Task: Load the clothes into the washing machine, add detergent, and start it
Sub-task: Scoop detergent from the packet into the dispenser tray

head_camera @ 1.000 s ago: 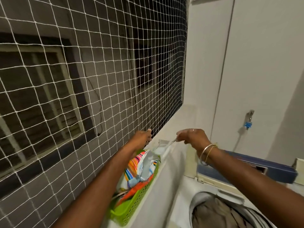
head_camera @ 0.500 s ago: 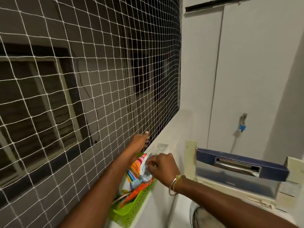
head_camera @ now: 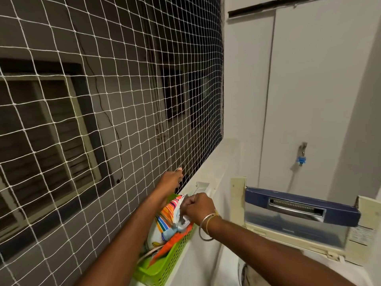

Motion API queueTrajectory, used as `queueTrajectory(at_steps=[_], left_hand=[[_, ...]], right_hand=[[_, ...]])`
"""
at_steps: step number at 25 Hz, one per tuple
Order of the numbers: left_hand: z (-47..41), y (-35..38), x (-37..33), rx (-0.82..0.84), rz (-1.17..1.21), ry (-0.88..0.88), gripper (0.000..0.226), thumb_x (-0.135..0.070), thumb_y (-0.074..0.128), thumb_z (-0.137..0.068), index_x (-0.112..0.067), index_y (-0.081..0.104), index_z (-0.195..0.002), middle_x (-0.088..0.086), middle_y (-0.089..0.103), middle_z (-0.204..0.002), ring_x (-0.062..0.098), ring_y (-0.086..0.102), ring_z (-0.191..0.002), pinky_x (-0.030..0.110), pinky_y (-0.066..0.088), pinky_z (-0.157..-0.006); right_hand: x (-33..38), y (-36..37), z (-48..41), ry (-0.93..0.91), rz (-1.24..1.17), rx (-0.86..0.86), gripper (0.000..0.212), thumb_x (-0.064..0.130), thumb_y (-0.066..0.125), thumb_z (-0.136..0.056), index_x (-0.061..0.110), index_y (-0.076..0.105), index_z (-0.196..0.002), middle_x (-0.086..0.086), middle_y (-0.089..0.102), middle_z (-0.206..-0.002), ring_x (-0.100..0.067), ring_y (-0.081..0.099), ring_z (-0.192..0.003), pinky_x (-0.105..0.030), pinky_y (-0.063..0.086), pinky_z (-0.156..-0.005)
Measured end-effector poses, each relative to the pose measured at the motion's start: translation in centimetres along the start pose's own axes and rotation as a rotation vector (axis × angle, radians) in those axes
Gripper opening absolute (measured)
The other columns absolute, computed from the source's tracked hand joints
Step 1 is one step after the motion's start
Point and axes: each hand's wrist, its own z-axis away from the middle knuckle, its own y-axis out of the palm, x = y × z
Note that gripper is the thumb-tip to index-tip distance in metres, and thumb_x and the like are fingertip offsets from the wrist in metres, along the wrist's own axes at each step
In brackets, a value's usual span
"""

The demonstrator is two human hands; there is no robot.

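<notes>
One detergent bag (head_camera: 162,223) — white, with orange, yellow, green and blue stripes — stands upright in a green basket (head_camera: 165,267). Print on the bag is too small to read. Right hand (head_camera: 198,207) is clenched on the bag's crumpled top, knuckles up; two bangles (head_camera: 206,226) sit on the wrist behind the fingers. Below those fingers, an orange packet (head_camera: 175,242) lies against the bag inside the basket.

Left hand (head_camera: 171,178) reaches past the bag, beyond and above the right fingers, its fingertips at the white net (head_camera: 123,100). Cannot tell whether they grasp a strand or only touch it.

Basket rests on a pale ledge (head_camera: 212,168) that runs away from both hands along the foot of the net.

To the right of the right fingers: washing machine (head_camera: 329,255), its blue-trimmed lid (head_camera: 301,211) raised upright. Label (head_camera: 359,234) on the machine's back panel — text unreadable. A sliver of brownish cloth (head_camera: 246,273) shows at the drum edge under the right forearm.

Farther right and above, a wall tap (head_camera: 302,151) with a blue fitting.
</notes>
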Motion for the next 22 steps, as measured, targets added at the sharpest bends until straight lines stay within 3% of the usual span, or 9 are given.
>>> queueTrajectory(at_steps=[4,6,9,11,14,18,22], left_hand=[[-0.7,0.3,-0.2,-0.001,-0.006,-0.008,0.040,-0.045,0.045,-0.101,-0.014,0.064,-0.117,0.004,0.067,-0.114,0.022,0.062,-0.105,0.045,0.045,-0.104],[-1.3,0.6,-0.4,0.005,-0.012,-0.011,0.041,-0.045,0.046,-0.100,-0.012,0.064,-0.117,0.004,0.068,-0.114,0.020,0.062,-0.101,0.042,0.045,-0.102],[-1.9,1.4,-0.9,0.037,-0.035,-0.014,0.044,-0.045,0.044,-0.101,-0.010,0.063,-0.119,0.005,0.066,-0.115,0.021,0.061,-0.101,0.037,0.045,-0.094],[-2.5,2.1,-1.3,0.038,-0.032,-0.019,0.041,-0.045,0.045,-0.101,-0.010,0.064,-0.114,0.005,0.066,-0.110,0.022,0.062,-0.100,0.034,0.046,-0.083],[-3.3,2.8,-2.0,0.020,-0.018,-0.024,0.042,-0.046,0.048,-0.099,-0.009,0.067,-0.107,0.006,0.066,-0.098,0.017,0.059,-0.081,0.029,0.041,-0.069],[-4.1,3.4,-2.2,0.043,-0.037,-0.041,0.047,-0.046,0.047,-0.100,-0.005,0.064,-0.115,0.006,0.066,-0.103,0.020,0.060,-0.091,0.039,0.047,-0.094],[-5.3,3.2,-2.3,0.030,-0.019,-0.035,0.049,-0.048,0.049,-0.098,-0.005,0.066,-0.112,0.016,0.070,-0.106,0.023,0.063,-0.086,0.042,0.047,-0.096]], right_hand=[[-0.7,-2.5,-0.4,0.085,-0.199,0.004,0.007,0.008,0.076,-0.068,0.014,0.080,-0.067,0.001,0.074,-0.065,-0.020,0.072,-0.071,-0.034,0.062,-0.072],[-0.6,-4.1,-0.6,0.095,-0.267,-0.001,0.009,0.001,0.077,-0.065,0.010,0.079,-0.065,-0.004,0.074,-0.065,-0.018,0.071,-0.066,-0.028,0.059,-0.063],[0.0,-6.7,-0.6,0.110,-0.376,-0.011,0.013,-0.011,0.073,-0.070,0.002,0.074,-0.068,-0.007,0.070,-0.060,-0.007,0.064,-0.048,-0.013,0.044,-0.044],[0.0,-8.3,-1.1,0.110,-0.435,-0.015,0.013,-0.012,0.072,-0.071,0.001,0.071,-0.070,-0.009,0.070,-0.061,-0.008,0.064,-0.047,-0.013,0.042,-0.043],[-0.2,-9.9,-2.1,0.099,-0.440,-0.012,0.007,-0.006,0.074,-0.071,-0.002,0.072,-0.076,-0.012,0.072,-0.067,-0.013,0.067,-0.056,-0.018,0.042,-0.047],[-0.7,-11.7,-3.7,0.101,-0.465,-0.035,0.005,-0.005,0.072,-0.074,-0.001,0.072,-0.077,-0.007,0.072,-0.064,-0.008,0.066,-0.054,-0.016,0.044,-0.047],[-0.8,-13.3,-5.7,0.094,-0.477,-0.033,0.003,-0.003,0.071,-0.076,-0.002,0.073,-0.077,-0.016,0.075,-0.077,-0.011,0.070,-0.061,-0.022,0.045,-0.055]])
